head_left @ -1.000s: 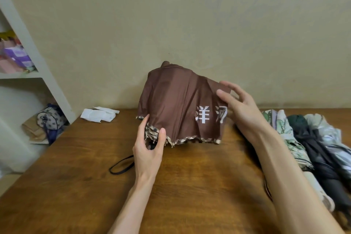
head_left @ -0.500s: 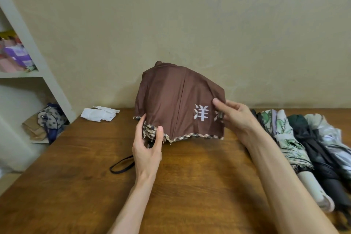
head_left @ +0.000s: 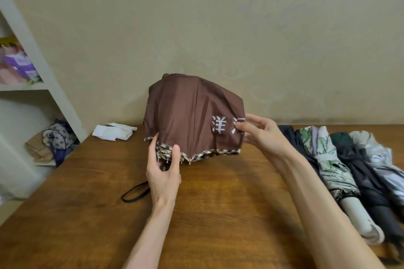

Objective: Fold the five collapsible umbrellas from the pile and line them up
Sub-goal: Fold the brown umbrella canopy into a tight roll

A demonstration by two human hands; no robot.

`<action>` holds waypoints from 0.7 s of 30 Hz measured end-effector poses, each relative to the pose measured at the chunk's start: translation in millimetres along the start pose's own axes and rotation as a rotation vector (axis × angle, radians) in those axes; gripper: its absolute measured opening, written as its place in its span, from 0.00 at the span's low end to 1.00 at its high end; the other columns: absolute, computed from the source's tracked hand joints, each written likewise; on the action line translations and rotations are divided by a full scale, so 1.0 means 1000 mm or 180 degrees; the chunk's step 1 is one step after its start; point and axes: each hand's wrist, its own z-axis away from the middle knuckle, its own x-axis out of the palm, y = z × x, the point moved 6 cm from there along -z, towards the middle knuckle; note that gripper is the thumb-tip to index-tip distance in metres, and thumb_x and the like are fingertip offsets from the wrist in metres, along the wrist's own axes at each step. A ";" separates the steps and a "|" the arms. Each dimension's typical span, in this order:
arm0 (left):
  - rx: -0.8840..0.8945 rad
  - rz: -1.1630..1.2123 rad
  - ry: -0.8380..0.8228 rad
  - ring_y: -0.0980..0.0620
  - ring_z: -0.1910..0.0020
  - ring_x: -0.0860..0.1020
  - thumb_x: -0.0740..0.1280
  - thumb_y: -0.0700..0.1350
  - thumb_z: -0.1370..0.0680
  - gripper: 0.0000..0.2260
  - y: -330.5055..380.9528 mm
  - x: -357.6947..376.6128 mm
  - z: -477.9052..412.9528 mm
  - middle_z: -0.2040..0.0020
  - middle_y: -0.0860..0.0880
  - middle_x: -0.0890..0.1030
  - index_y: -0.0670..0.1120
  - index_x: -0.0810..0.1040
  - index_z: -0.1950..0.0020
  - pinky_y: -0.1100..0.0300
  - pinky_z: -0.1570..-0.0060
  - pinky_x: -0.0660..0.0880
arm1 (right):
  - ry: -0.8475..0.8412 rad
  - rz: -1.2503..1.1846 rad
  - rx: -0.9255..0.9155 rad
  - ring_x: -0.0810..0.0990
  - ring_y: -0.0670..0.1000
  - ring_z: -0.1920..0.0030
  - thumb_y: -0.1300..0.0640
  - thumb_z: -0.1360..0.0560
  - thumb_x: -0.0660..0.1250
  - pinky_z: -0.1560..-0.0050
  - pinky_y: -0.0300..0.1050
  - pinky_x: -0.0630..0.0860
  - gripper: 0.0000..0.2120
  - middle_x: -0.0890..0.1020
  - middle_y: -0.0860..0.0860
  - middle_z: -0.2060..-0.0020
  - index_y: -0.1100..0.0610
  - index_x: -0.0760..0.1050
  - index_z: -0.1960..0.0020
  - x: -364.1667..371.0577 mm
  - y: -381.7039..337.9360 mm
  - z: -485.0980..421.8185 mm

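Note:
A brown umbrella (head_left: 188, 116) with white characters and a checked hem is held above the wooden table (head_left: 218, 203), its canopy loose and tip pointing away. My left hand (head_left: 164, 170) grips its gathered rib ends and handle from below. My right hand (head_left: 260, 133) pinches the canopy fabric at the right edge, over the second character. Its black wrist strap (head_left: 135, 192) trails on the table. Folded umbrellas lie side by side at the right: a black one (head_left: 290, 137), a green floral one (head_left: 328, 166), a dark one (head_left: 367, 181) and a silvery one (head_left: 382, 159).
A white folded cloth or paper (head_left: 113, 132) lies at the table's back left by the wall. A white shelf unit (head_left: 32, 85) stands to the left, with a dotted bag (head_left: 56, 137) on its lower level.
My right hand has come down from the upper right of the canopy and now pinches its right edge. The umbrella has shifted slightly left. My left hand keeps its grip.

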 end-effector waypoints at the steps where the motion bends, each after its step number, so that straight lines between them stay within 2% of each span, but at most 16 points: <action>1: 0.0019 -0.0030 -0.0023 0.51 0.75 0.75 0.71 0.63 0.21 0.24 -0.002 0.001 0.000 0.30 0.46 0.79 0.75 0.68 0.27 0.59 0.77 0.73 | 0.0050 -0.0031 0.0030 0.87 0.57 0.41 0.50 0.22 0.77 0.42 0.47 0.83 0.25 0.88 0.56 0.43 0.59 0.78 0.28 0.000 0.001 -0.002; 3: 0.0052 -0.0078 -0.0044 0.47 0.70 0.80 0.71 0.63 0.21 0.26 -0.003 0.002 -0.001 0.28 0.47 0.78 0.71 0.67 0.24 0.54 0.74 0.78 | 0.0160 0.0012 0.0103 0.88 0.56 0.44 0.41 0.25 0.78 0.42 0.49 0.84 0.34 0.89 0.59 0.46 0.58 0.77 0.27 0.004 0.000 -0.004; 4: 0.0075 -0.0100 -0.0064 0.40 0.62 0.84 0.71 0.65 0.21 0.27 -0.005 0.002 -0.002 0.29 0.47 0.79 0.72 0.67 0.24 0.46 0.68 0.83 | 0.0266 0.0109 0.0134 0.89 0.55 0.46 0.37 0.26 0.78 0.43 0.50 0.85 0.35 0.89 0.58 0.47 0.57 0.78 0.28 0.006 -0.001 -0.004; 5: 0.0095 -0.0165 -0.0098 0.30 0.50 0.84 0.71 0.67 0.22 0.28 -0.006 0.002 -0.003 0.29 0.47 0.80 0.73 0.67 0.24 0.34 0.56 0.84 | 0.0395 0.0234 0.0138 0.89 0.52 0.48 0.36 0.26 0.78 0.44 0.48 0.85 0.32 0.89 0.56 0.48 0.56 0.81 0.31 0.006 -0.002 -0.004; 6: 0.0083 -0.0220 -0.0136 0.23 0.41 0.79 0.71 0.69 0.23 0.29 -0.009 0.003 -0.004 0.30 0.48 0.80 0.73 0.67 0.24 0.25 0.47 0.79 | 0.0536 0.0351 0.0107 0.89 0.50 0.50 0.38 0.24 0.76 0.48 0.46 0.86 0.25 0.90 0.52 0.50 0.55 0.84 0.36 0.005 -0.003 -0.004; 8: 0.0112 -0.0276 -0.0210 0.21 0.36 0.76 0.71 0.70 0.24 0.30 -0.007 0.005 -0.003 0.29 0.49 0.80 0.73 0.66 0.24 0.22 0.42 0.75 | 0.0823 0.0504 -0.0023 0.89 0.48 0.52 0.46 0.19 0.73 0.54 0.43 0.85 0.12 0.90 0.47 0.55 0.54 0.87 0.45 0.003 -0.006 -0.002; 11: 0.0237 -0.0365 -0.0233 0.35 0.33 0.80 0.71 0.68 0.22 0.30 0.002 0.007 0.001 0.25 0.58 0.75 0.70 0.66 0.22 0.33 0.35 0.78 | 0.0944 0.0387 -0.0187 0.89 0.48 0.52 0.52 0.16 0.70 0.48 0.47 0.85 0.08 0.90 0.50 0.54 0.54 0.87 0.49 -0.002 -0.014 0.004; 14: 0.0150 -0.0349 -0.0442 0.31 0.28 0.75 0.74 0.70 0.26 0.36 0.001 0.010 0.000 0.23 0.62 0.72 0.72 0.62 0.21 0.31 0.32 0.75 | 0.0456 -0.0125 -0.0261 0.89 0.54 0.47 0.54 0.17 0.72 0.41 0.51 0.83 0.09 0.90 0.55 0.50 0.57 0.88 0.46 0.007 -0.033 0.011; 15: 0.0142 -0.0311 -0.0558 0.39 0.24 0.73 0.76 0.68 0.27 0.41 0.001 0.012 0.002 0.24 0.68 0.71 0.70 0.60 0.19 0.38 0.27 0.73 | 0.0293 -0.0260 -0.0311 0.89 0.56 0.47 0.54 0.18 0.72 0.40 0.52 0.82 0.09 0.89 0.56 0.49 0.58 0.89 0.46 0.013 -0.040 0.013; 16: 0.0187 -0.0312 -0.0682 0.55 0.22 0.71 0.78 0.66 0.29 0.44 0.005 0.015 0.005 0.27 0.75 0.68 0.66 0.59 0.17 0.53 0.24 0.71 | 0.0177 -0.0323 -0.0384 0.88 0.56 0.47 0.54 0.18 0.72 0.40 0.51 0.82 0.09 0.89 0.58 0.49 0.59 0.89 0.46 0.019 -0.045 0.015; 17: 0.0268 -0.0349 -0.0809 0.69 0.25 0.68 0.79 0.64 0.31 0.48 0.009 0.018 0.007 0.30 0.80 0.67 0.63 0.59 0.16 0.68 0.28 0.68 | 0.0099 -0.0335 -0.0461 0.88 0.55 0.47 0.54 0.18 0.72 0.41 0.51 0.82 0.10 0.89 0.58 0.48 0.59 0.88 0.46 0.025 -0.049 0.016; 18: 0.0340 -0.0361 -0.0933 0.75 0.28 0.68 0.79 0.64 0.34 0.50 0.011 0.021 0.010 0.31 0.81 0.68 0.61 0.59 0.16 0.74 0.32 0.67 | 0.0041 -0.0326 -0.0519 0.87 0.55 0.47 0.54 0.18 0.72 0.43 0.50 0.82 0.10 0.89 0.58 0.47 0.60 0.88 0.46 0.030 -0.051 0.017; 19: 0.0400 -0.0365 -0.1061 0.73 0.29 0.69 0.79 0.65 0.34 0.51 0.013 0.024 0.013 0.30 0.76 0.71 0.61 0.59 0.16 0.74 0.33 0.68 | 0.0001 -0.0310 -0.0546 0.87 0.54 0.47 0.55 0.18 0.72 0.44 0.49 0.82 0.11 0.89 0.58 0.47 0.63 0.87 0.45 0.036 -0.051 0.017; 21: 0.0494 -0.0471 -0.1269 0.65 0.29 0.74 0.78 0.70 0.33 0.49 0.016 0.030 0.021 0.28 0.64 0.77 0.63 0.59 0.17 0.66 0.32 0.73 | -0.0061 -0.0213 -0.0593 0.88 0.54 0.49 0.56 0.17 0.71 0.49 0.45 0.83 0.13 0.88 0.57 0.49 0.67 0.86 0.46 0.047 -0.048 0.017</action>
